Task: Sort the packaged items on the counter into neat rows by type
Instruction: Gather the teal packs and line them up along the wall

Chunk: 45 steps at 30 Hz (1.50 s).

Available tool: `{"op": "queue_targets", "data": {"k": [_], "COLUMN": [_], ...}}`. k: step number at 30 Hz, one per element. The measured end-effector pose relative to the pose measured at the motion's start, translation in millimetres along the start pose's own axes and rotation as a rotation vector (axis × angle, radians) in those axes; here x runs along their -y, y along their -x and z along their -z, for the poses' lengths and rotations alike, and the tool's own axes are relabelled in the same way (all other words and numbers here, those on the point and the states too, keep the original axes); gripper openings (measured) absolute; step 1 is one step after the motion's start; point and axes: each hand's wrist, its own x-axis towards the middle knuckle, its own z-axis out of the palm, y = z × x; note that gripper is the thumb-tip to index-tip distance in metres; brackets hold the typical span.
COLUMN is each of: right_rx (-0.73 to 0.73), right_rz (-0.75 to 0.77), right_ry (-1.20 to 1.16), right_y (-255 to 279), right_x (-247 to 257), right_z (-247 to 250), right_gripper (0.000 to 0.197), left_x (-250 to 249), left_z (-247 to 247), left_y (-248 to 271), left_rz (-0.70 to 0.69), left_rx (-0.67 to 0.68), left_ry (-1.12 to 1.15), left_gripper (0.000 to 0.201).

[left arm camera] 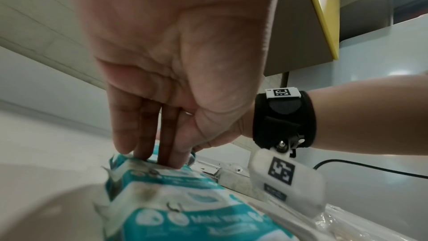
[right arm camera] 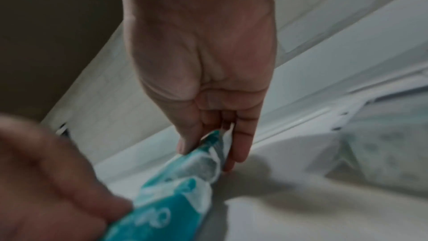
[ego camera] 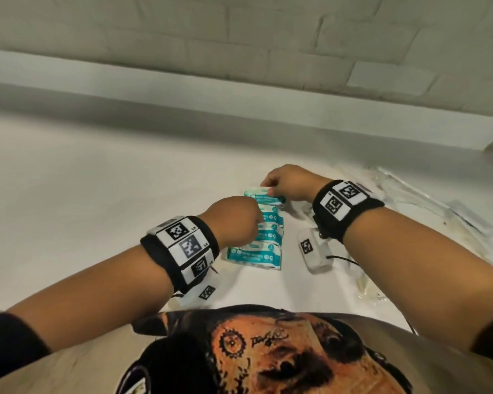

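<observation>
Several teal-and-white mini wipes packs lie in a column on the white counter, overlapping like tiles. My right hand is at the far end of the column and pinches the end seam of the farthest pack between thumb and fingers. My left hand reaches in from the left over the middle of the column. Its straight fingers press down on the top of a pack. In the right wrist view the left hand is a blur touching the same pack's near end.
Clear plastic packets lie spread on the counter to the right of the right wrist. A raised ledge and a brick wall close off the back. The counter's left half is bare. A yellow-edged cabinet hangs above.
</observation>
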Motion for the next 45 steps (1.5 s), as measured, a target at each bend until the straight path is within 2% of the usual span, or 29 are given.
{"op": "queue_targets", "data": {"k": [3, 5, 7, 8, 10, 13, 15, 17, 19, 21, 26, 28, 31, 33, 36, 39, 42, 45], "right_rx": [0.06, -0.024, -0.088, -0.068, 0.028, 0.068, 0.038, 0.059, 0.129, 0.145, -0.021, -0.007, 0.124, 0.114, -0.047, -0.122, -0.115, -0.013], "right_rz": [0.007, 0.003, -0.067, -0.126, -0.23, -0.244, -0.238, -0.247, -0.218, -0.224, -0.303, -0.308, -0.309, -0.292, -0.196, -0.078, 0.007, 0.037], "right_ry": [0.108, 0.2, 0.295, 0.317, 0.345, 0.37, 0.318, 0.115, -0.172, -0.282, -0.081, -0.061, 0.174, 0.247, 0.077, -0.006, 0.077, 0.181], "right_y": [4.7, 17.3, 33.1, 43.2, 61.1, 73.5, 72.0, 68.8, 65.8, 64.6, 55.0, 55.3, 55.8, 51.2, 32.5, 4.6, -24.1, -41.8], "right_x": [-7.4, -21.3, -40.7, -47.5, -56.4, -60.7, -64.8, -68.3, -74.4, -78.5, -83.9, -82.3, -73.4, -65.8, -53.6, -30.7, -12.4, -7.6], "right_z": [6.6, 21.6, 34.7, 37.5, 29.6, 4.2, -1.5, 4.0, 12.7, 19.0, 25.6, 25.1, 18.8, 19.0, 31.1, 35.3, 22.9, 11.7], "right_gripper": [0.04, 0.041, 0.038, 0.036, 0.048, 0.063, 0.058, 0.047, 0.024, 0.008, 0.018, 0.02, 0.043, 0.046, 0.046, 0.054, 0.057, 0.051], "left_x": [2.4, 4.7, 4.7, 3.9, 0.2, -5.2, -6.0, -6.0, -5.9, -5.8, -6.3, -6.6, -6.4, -6.1, -5.4, -5.4, -3.6, -2.2], "left_z": [0.8, 1.6, 4.9, 7.2, 12.0, 14.1, 11.2, 7.1, 3.7, 3.0, 4.8, 5.6, 5.9, 5.6, 6.4, 5.6, 5.4, 5.9], "left_y": [1.1, 1.4, 0.3, -1.2, -6.3, -17.1, -22.4, -23.1, -21.9, -21.6, -20.7, -20.1, -21.2, -21.8, -21.4, -20.1, -20.8, -20.3], "left_rz": [-0.016, -0.028, -0.044, -0.051, -0.055, -0.031, -0.012, 0.002, 0.008, 0.015, 0.028, 0.013, 0.011, 0.016, 0.004, -0.004, -0.009, -0.029], "left_rx": [0.01, 0.045, 0.073, 0.071, 0.038, 0.034, 0.087, 0.136, 0.146, 0.139, 0.147, 0.143, 0.141, 0.142, 0.138, 0.12, 0.1, 0.089], "left_ry": [0.01, 0.023, 0.028, 0.035, 0.045, 0.031, -0.002, -0.049, -0.075, -0.08, -0.063, -0.064, -0.056, -0.046, -0.03, -0.025, -0.008, 0.013], "left_gripper": [0.042, 0.042, 0.044, 0.045, 0.048, 0.055, 0.057, 0.058, 0.059, 0.06, 0.06, 0.059, 0.059, 0.06, 0.059, 0.058, 0.055, 0.049]}}
